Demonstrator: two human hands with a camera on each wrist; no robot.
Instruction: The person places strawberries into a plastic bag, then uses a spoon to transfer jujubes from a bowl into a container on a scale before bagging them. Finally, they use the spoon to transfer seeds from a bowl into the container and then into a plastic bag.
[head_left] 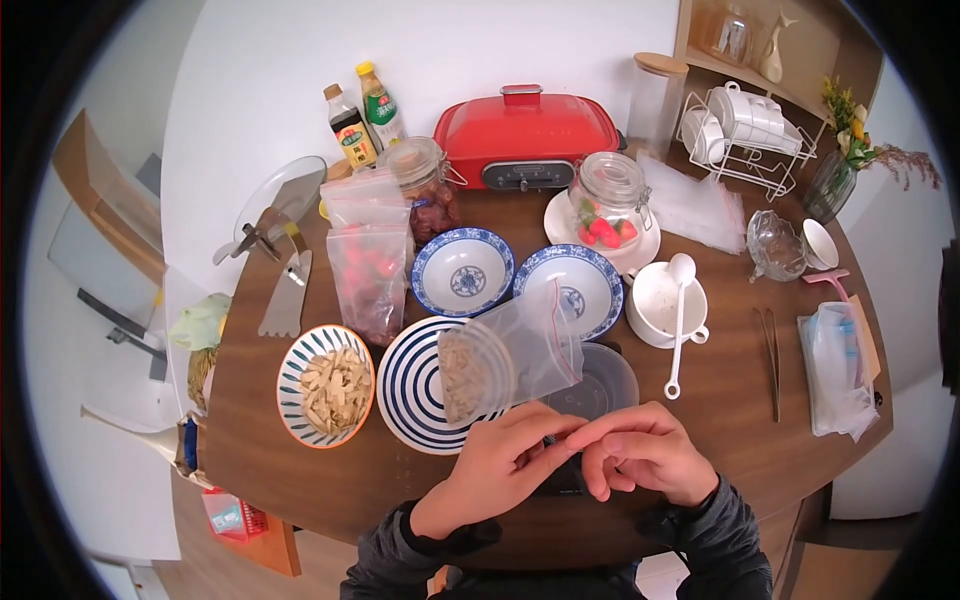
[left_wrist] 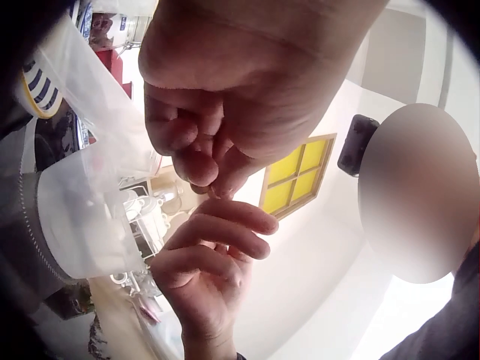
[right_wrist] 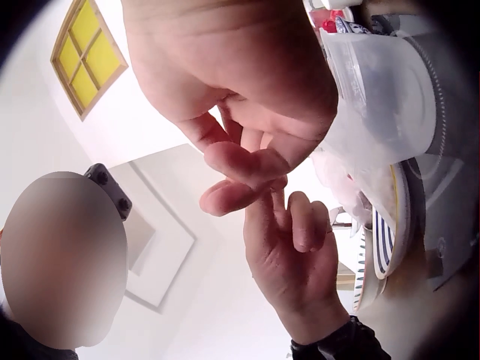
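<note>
In the head view my left hand [head_left: 505,460] and right hand [head_left: 650,450] meet at their fingertips over the table's front edge. The left hand's fingers are loosely bent, its thumb and forefinger right at the right forefinger's tip. My right forefinger reaches toward the left hand while the other fingers curl loosely. No object shows in either hand. Just beyond them, a clear zip bag [head_left: 535,345] with pale dried slices leans across a blue-striped plate [head_left: 405,425] and a translucent plastic tub [head_left: 610,375]. The tub's base is partly hidden by the hands.
A bowl of pale dried slices [head_left: 335,395] stands left. Two blue-rimmed bowls [head_left: 465,275], a filled zip bag [head_left: 365,280], and a glass jar of strawberries [head_left: 610,205] sit farther back. Right are a white cup with a spoon [head_left: 665,325], tweezers [head_left: 770,365], and a plastic bag pack [head_left: 835,375].
</note>
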